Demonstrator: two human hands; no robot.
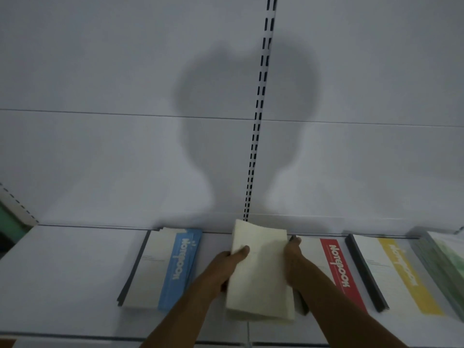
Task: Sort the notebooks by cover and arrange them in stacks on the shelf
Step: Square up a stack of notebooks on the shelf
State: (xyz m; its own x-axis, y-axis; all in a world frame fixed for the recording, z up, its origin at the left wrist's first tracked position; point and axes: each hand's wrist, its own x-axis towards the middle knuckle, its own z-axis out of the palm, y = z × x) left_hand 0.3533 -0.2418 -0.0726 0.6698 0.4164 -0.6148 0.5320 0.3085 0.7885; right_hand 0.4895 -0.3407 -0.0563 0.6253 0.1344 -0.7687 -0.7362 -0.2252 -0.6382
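— What are you seeing in the hands right now?

— I'm looking at a cream-paged notebook (261, 270) held in the lower middle of the frame. Its long axis is running from the bottom edge up toward the back panel, leaning slightly left at the top. Plain pages are facing me, no printed cover showing.

— And the grip?

— My left hand (226, 267) is gripping the left edge, thumb lying across the page and the other fingers tucked underneath. My right hand (292, 257) is holding the right edge, fingers curled behind it; how they are lying back there I cannot tell.

— Where are the stacks sitting?

— On the white shelf (62, 272). A blue-banded stack (163, 270) is lying just left of the hands, a red-banded stack (336, 270) just right of them and partly hidden by my right forearm, then a yellow-banded stack (394, 275), and a green-covered stack (447, 267) at the right edge. All are lying flat with their long axes running front to back, fanning outward with the wide lens; the word "Notebook" is running along each coloured band.

— The room?

— A pale back panel (100, 71) is filling the upper frame, with a slotted upright (259, 101) running down its middle and a head-shaped shadow (226, 116) falling across it. The lighting is dim.
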